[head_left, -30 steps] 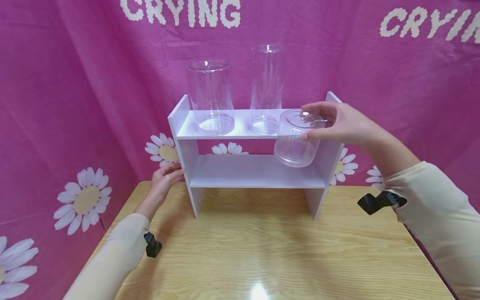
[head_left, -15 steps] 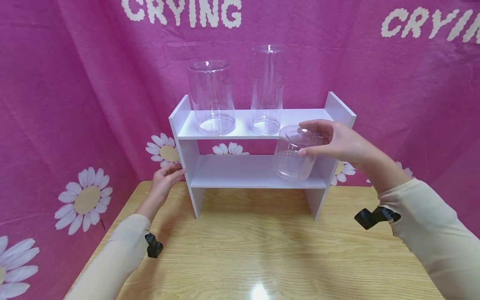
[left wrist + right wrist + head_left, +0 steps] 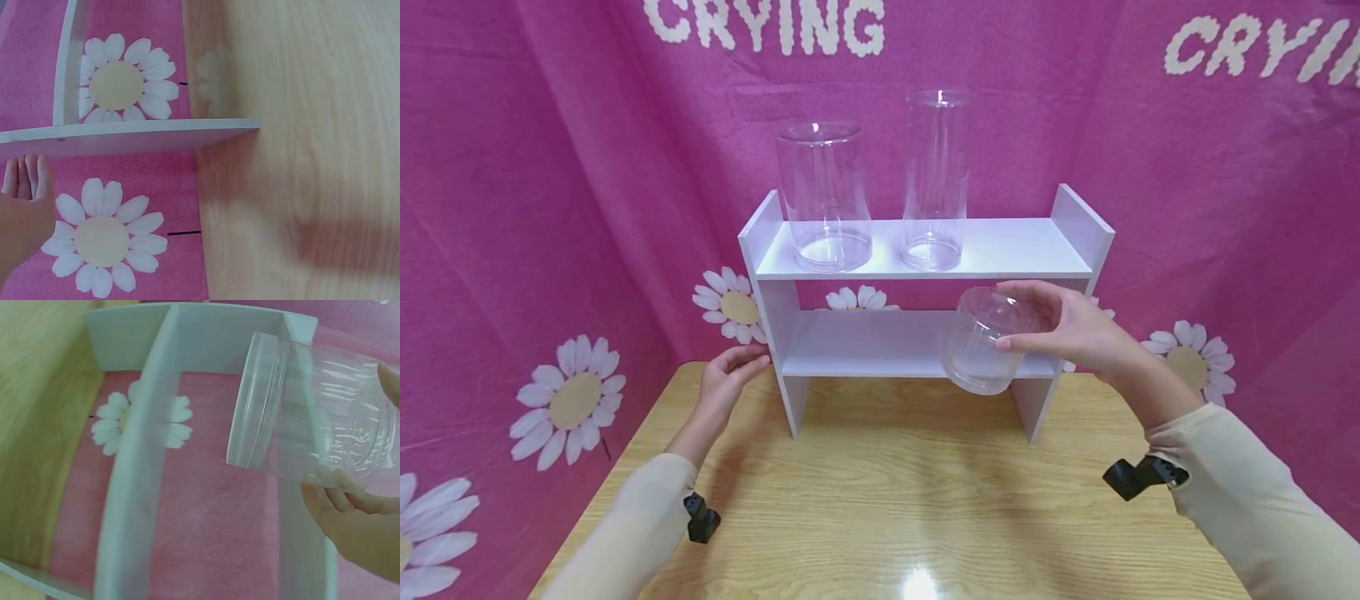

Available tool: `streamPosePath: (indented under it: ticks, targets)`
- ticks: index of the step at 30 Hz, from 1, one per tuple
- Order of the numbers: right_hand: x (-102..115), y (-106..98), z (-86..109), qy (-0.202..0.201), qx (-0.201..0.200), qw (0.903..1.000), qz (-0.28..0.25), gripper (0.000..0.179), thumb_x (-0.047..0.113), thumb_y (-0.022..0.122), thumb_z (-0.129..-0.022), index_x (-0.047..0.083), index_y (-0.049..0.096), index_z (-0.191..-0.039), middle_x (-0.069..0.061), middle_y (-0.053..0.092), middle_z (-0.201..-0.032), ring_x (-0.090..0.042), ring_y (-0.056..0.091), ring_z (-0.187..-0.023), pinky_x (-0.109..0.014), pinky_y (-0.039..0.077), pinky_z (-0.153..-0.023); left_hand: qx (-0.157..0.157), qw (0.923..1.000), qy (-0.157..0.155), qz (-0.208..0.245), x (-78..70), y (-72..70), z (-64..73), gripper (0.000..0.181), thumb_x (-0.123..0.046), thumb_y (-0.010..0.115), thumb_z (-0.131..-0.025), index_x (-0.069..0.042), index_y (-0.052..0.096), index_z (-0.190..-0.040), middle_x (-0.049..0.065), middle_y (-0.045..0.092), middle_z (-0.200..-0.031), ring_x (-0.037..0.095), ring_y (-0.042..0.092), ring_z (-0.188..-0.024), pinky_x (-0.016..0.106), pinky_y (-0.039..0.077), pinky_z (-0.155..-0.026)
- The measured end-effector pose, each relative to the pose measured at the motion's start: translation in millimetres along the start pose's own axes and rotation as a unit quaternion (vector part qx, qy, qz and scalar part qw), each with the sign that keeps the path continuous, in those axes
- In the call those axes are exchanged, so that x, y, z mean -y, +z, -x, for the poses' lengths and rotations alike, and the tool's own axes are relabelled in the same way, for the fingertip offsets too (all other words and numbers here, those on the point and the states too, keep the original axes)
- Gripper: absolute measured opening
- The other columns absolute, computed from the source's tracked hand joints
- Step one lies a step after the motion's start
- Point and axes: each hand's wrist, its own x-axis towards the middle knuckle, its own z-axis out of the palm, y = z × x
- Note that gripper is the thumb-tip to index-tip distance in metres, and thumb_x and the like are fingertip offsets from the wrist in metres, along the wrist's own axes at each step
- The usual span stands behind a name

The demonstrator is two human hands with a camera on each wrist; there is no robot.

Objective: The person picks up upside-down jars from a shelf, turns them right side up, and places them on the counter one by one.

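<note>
My right hand [image 3: 1070,331] grips a short clear jar [image 3: 983,367], thumb on one side and fingers on the other. It hangs slightly tilted in front of the lower level of a white two-tier shelf [image 3: 880,346]. In the right wrist view the jar [image 3: 300,406] has a ringed band at the end away from the hand [image 3: 359,525]. My left hand [image 3: 724,379] is by the shelf's left side panel, fingers extended; the left wrist view shows its fingertips [image 3: 28,175] close to the panel [image 3: 125,137]. Whether they touch it is unclear.
On the top tier stand a wide clear jar [image 3: 825,200] at left and a taller, narrower clear jar [image 3: 935,183] near the middle. The shelf stands on a wooden table [image 3: 880,508]. A pink curtain [image 3: 625,150] with daisies hangs behind and at the left.
My right hand has brought the short jar down from in front of the top tier to the lower tier's height. The left hand has barely moved.
</note>
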Motion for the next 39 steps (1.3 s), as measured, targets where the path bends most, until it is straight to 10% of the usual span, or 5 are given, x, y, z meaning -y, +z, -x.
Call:
streamPosePath:
  ticks: [15, 21, 27, 39]
  targets:
    - [-48.6, 29.3, 9.9, -0.032, -0.009, 0.9944, -0.101, 0.069, 0.009, 0.072, -0.084, 0.002, 0.038, -0.143, -0.014, 0.043, -0.145, 0.009, 0.049, -0.113, -0.003, 0.041, -0.094, 0.018, 0.9994, 0.013, -0.027, 12.8, 5.1, 31.7, 0.037, -0.007, 0.067, -0.087, 0.012, 0.057, -0.118, -0.027, 0.063, -0.08, -0.009, 0.061, -0.082, 0.008, 0.049, -0.079]
    - [-63.4, 45.1, 12.2, -0.026, -0.01, 0.991, -0.131, 0.071, 0.009, 0.072, -0.084, 0.0, 0.035, -0.144, -0.022, 0.035, -0.151, 0.013, 0.047, -0.113, -0.003, 0.042, -0.094, 0.054, 0.9963, 0.036, -0.056, 15.4, 18.9, 42.2, 0.033, -0.005, 0.068, -0.086, 0.01, 0.06, -0.114, -0.003, 0.07, -0.095, -0.005, 0.061, -0.085, 0.01, 0.05, -0.08]
    - [-73.2, 62.5, 15.2, -0.02, -0.013, 0.9885, -0.149, 0.072, 0.01, 0.072, -0.084, -0.001, 0.035, -0.144, -0.024, 0.034, -0.151, 0.01, 0.046, -0.118, -0.004, 0.041, -0.095, 0.123, 0.987, 0.08, -0.066, 19.1, 36.2, 52.7, 0.03, -0.002, 0.068, -0.085, 0.01, 0.06, -0.111, 0.021, 0.067, -0.104, -0.004, 0.062, -0.084, 0.013, 0.053, -0.081]
    - [-85.2, 89.5, 20.8, -0.022, -0.007, 0.9797, -0.199, 0.072, 0.007, 0.071, -0.083, -0.005, 0.034, -0.144, -0.03, 0.035, -0.148, 0.013, 0.052, -0.112, -0.008, 0.044, -0.095, 0.206, 0.9608, 0.163, -0.088, 15.5, 67.7, 64.7, 0.037, -0.005, 0.071, -0.083, 0.007, 0.059, -0.116, 0.025, 0.064, -0.116, 0.011, 0.064, -0.102, 0.038, 0.053, -0.097]
